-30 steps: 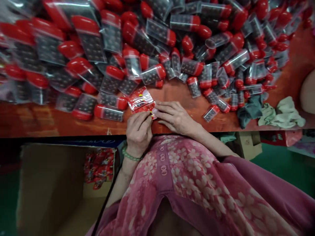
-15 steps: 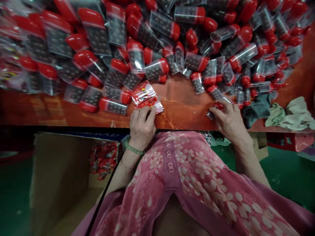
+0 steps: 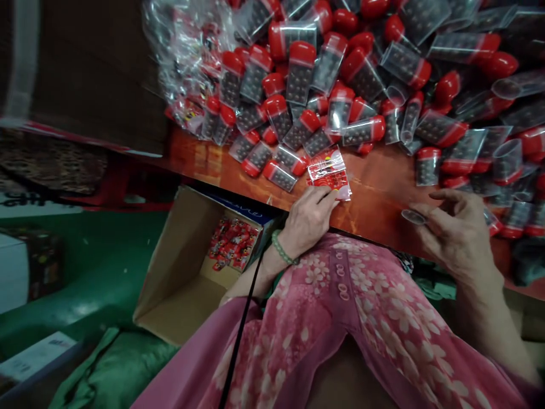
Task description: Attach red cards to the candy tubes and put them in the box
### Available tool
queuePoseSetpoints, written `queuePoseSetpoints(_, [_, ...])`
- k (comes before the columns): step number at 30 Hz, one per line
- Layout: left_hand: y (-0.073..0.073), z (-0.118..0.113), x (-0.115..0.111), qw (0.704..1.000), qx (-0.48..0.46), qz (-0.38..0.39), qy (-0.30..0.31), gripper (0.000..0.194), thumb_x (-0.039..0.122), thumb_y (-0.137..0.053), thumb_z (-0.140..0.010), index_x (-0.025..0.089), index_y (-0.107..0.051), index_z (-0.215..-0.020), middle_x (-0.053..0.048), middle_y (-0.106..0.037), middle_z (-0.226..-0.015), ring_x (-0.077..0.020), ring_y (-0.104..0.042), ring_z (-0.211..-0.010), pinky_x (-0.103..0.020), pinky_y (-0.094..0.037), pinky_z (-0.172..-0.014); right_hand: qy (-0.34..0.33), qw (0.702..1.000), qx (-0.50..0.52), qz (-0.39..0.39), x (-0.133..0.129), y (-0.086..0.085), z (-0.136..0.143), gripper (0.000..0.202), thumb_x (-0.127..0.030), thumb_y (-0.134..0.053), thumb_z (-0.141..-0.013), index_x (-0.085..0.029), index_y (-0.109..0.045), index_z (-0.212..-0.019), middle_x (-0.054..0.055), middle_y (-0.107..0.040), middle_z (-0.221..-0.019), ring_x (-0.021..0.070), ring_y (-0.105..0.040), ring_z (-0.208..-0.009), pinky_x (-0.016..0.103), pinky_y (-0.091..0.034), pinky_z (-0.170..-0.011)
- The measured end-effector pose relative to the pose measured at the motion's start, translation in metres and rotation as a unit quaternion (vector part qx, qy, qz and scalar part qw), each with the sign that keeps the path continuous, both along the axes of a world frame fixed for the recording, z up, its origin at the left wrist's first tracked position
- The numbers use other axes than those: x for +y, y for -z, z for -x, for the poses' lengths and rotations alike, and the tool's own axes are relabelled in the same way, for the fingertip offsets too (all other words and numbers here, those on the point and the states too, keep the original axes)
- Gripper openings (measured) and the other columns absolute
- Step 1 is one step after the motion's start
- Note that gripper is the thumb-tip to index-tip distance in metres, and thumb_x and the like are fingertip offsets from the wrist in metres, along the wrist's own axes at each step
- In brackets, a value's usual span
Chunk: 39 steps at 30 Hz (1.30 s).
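At the front of the table, my left hand (image 3: 311,215) has its fingers closed on the near edge of a red printed packet (image 3: 327,168) lying flat. A pale green bead bracelet circles that wrist. To the right, my right hand (image 3: 460,227) grips a small clear plastic tube (image 3: 413,217) low over the table edge, its round rim facing left. The rest of the tube is hidden by my fingers. Beyond both hands lies a heap of clear tubes with red caps (image 3: 301,74), many showing dark beads inside.
Shiny clear bags with red printed packets (image 3: 196,74) lie left of the heap. Below the table edge stands an open cardboard box (image 3: 170,278) holding small red packets (image 3: 232,243). A large dark box (image 3: 85,74) stands at upper left. Green cloth (image 3: 119,369) lies at lower left.
The view has swung left, so everything sits further right. My right hand has turned the tube so its rim faces left. My left hand stays on the packet.
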State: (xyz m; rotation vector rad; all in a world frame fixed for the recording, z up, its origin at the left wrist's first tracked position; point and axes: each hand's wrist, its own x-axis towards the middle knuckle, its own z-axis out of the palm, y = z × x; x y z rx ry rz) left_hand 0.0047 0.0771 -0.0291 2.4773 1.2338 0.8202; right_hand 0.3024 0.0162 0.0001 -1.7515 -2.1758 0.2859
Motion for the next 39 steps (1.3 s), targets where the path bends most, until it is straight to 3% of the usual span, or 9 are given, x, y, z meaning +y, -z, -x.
queuePoseSetpoints(3, [0.000,0.003,0.005,0.999,-0.033,0.022,-0.004,0.023,0.021,-0.054,-0.104,0.011,-0.074,-0.105,-0.010,-0.076,-0.098,-0.0172,-0.069,-0.089,-0.030,-0.059,-0.082,-0.022,0.993,0.106,-0.054,0.015,-0.008,0.020,0.017,-0.030,-0.074,-0.093,-0.021,-0.078,-0.107,0.013,-0.067,-0.103,0.0225,-0.063,-0.087,0.036,-0.053,-0.068])
queuePoseSetpoints(7, [0.007,0.003,0.011,0.993,-0.095,0.055,-0.029,0.014,0.020,-0.066,-0.098,0.015,-0.075,-0.088,-0.003,-0.076,-0.083,-0.0143,-0.069,-0.078,-0.026,-0.055,-0.074,-0.016,0.972,0.231,-0.051,0.031,-0.012,0.040,0.019,-0.020,-0.080,-0.087,-0.025,-0.076,-0.105,0.003,-0.071,-0.091,0.0169,-0.068,-0.081,0.031,-0.053,-0.069])
queuePoseSetpoints(12, [0.009,0.002,0.015,0.991,-0.118,0.049,-0.048,0.015,0.021,-0.069,-0.097,0.016,-0.071,-0.083,-0.001,-0.074,-0.078,-0.0136,-0.067,-0.074,-0.027,-0.053,-0.072,0.067,0.950,0.301,-0.045,0.036,-0.001,0.049,0.034,-0.034,-0.086,-0.083,-0.028,-0.075,-0.114,-0.001,-0.074,-0.092,0.0148,-0.068,-0.074,0.029,-0.051,-0.065])
queuePoseSetpoints(15, [0.006,0.005,0.013,0.996,-0.085,0.023,-0.013,0.016,0.030,-0.068,-0.099,0.014,-0.071,-0.098,-0.006,-0.075,-0.090,-0.0173,-0.068,-0.085,-0.031,-0.055,-0.079,0.113,0.942,0.315,-0.028,0.033,0.006,0.049,0.044,-0.036,-0.087,-0.082,-0.027,-0.072,-0.122,0.003,-0.075,-0.099,0.0160,-0.069,-0.076,0.030,-0.052,-0.065])
queuePoseSetpoints(18, [0.005,0.009,0.007,0.999,-0.019,0.030,0.026,0.041,0.048,-0.067,-0.098,0.013,-0.070,-0.120,-0.013,-0.074,-0.110,-0.0245,-0.066,-0.100,-0.040,-0.055,-0.087,0.109,0.945,0.307,-0.020,0.031,0.009,0.049,0.042,-0.036,-0.085,-0.083,-0.027,-0.072,-0.122,0.004,-0.077,-0.101,0.0183,-0.072,-0.081,0.034,-0.055,-0.071])
queuePoseSetpoints(23, [0.010,0.008,0.003,0.998,0.052,0.006,0.047,0.025,0.023,-0.051,-0.106,0.016,-0.074,-0.114,-0.010,-0.074,-0.102,-0.0206,-0.063,-0.091,-0.035,-0.048,-0.079,0.088,0.946,0.313,-0.002,0.030,0.010,0.050,0.038,-0.033,-0.084,-0.084,-0.027,-0.074,-0.120,0.004,-0.079,-0.105,0.0190,-0.074,-0.087,0.034,-0.057,-0.077])
queuePoseSetpoints(31, [0.014,0.001,0.009,0.995,-0.047,-0.085,-0.024,0.013,0.015,-0.062,-0.099,0.018,-0.075,-0.097,-0.004,-0.076,-0.087,-0.0164,-0.063,-0.078,-0.032,-0.046,-0.071,0.103,0.940,0.327,-0.002,0.029,0.010,0.050,0.036,-0.034,-0.085,-0.083,-0.025,-0.075,-0.116,0.003,-0.078,-0.101,0.0173,-0.072,-0.082,0.032,-0.055,-0.072])
queuePoseSetpoints(35, [0.014,0.001,0.009,0.997,-0.051,-0.047,-0.029,0.013,0.016,-0.063,-0.099,0.016,-0.076,-0.095,-0.005,-0.077,-0.087,-0.0159,-0.065,-0.079,-0.029,-0.052,-0.073,0.130,0.932,0.337,-0.016,0.029,0.013,0.050,0.036,-0.037,-0.085,-0.082,-0.026,-0.074,-0.115,0.003,-0.077,-0.101,0.0174,-0.071,-0.082,0.033,-0.056,-0.073])
queuePoseSetpoints(39, [0.004,0.002,0.005,1.000,-0.015,0.002,-0.019,0.019,0.017,-0.058,-0.102,0.013,-0.076,-0.106,-0.009,-0.079,-0.098,-0.0177,-0.069,-0.086,-0.031,-0.056,-0.079,0.118,0.934,0.337,-0.014,0.030,0.011,0.054,0.031,-0.037,-0.082,-0.085,-0.032,-0.073,-0.114,0.000,-0.075,-0.098,0.0197,-0.073,-0.080,0.036,-0.058,-0.072])
